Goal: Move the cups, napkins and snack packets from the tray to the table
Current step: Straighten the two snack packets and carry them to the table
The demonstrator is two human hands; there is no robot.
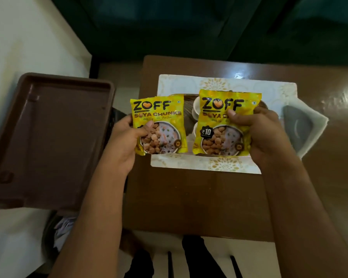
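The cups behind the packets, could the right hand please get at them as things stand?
Probably not yet: the right hand grips a packet that hangs in front of the cups, so it would likely need to set that down first.

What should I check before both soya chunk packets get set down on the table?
1. Left hand grips the left packet: ok.
2. Right hand grips the right packet: ok.
3. Brown tray emptied: ok, nothing visible in it.
4. White cups already on the table's placemat: ok, mostly hidden by packets.
5. Free spot under the packets: cannot tell.
6. Napkins moved: cannot tell.
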